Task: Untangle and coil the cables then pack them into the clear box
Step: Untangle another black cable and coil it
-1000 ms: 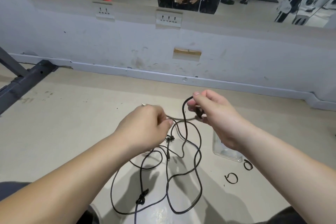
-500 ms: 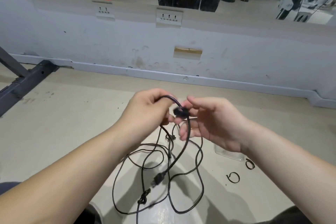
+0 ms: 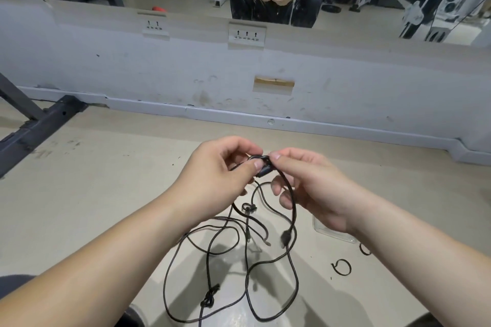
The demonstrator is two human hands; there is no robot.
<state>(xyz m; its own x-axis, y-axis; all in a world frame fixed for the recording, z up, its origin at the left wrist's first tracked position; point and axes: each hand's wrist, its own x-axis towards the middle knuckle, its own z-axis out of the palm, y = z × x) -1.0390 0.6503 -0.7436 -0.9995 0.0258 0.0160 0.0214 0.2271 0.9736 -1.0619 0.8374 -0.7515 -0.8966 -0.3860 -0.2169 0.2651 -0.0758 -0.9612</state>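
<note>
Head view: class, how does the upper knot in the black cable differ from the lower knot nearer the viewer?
The upper knot sits just below the left hand; the lower knot lies near the bottom edge. The upper knot shows a small open loop; the lower knot looks denser and longer. Both are tied in the black cable and are not yet undone.
</note>
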